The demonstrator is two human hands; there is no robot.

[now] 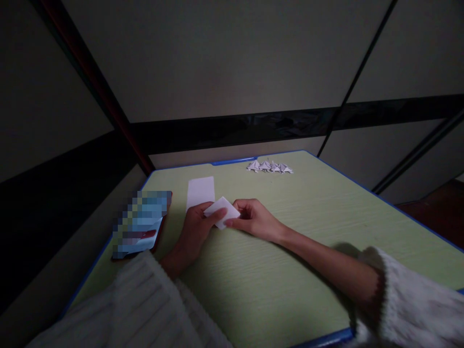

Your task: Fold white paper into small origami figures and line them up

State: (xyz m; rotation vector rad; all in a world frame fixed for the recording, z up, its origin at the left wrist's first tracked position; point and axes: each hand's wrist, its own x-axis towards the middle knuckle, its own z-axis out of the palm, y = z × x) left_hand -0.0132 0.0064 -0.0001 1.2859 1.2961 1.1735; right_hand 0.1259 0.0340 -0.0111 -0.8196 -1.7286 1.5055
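Note:
A small piece of white folded paper (pixel 222 207), diamond-shaped from here, is held between my two hands above the middle of the table. My left hand (pixel 195 227) grips its left side, with the thumb lying across the face of the paper. At the right corner, my right hand (pixel 255 218) pinches the edge between thumb and curled fingers. Just behind my left hand lies a flat white sheet of paper (pixel 201 190), its near edge partly covered by that hand.
Several small folded paper figures (pixel 270 167) sit in a row near the table's far edge. A phone-like device (pixel 145 224) with a blurred screen lies at the left. The pale green table (pixel 308 203) has a blue rim, and large cabinet-like panels (pixel 232 63) stand behind it.

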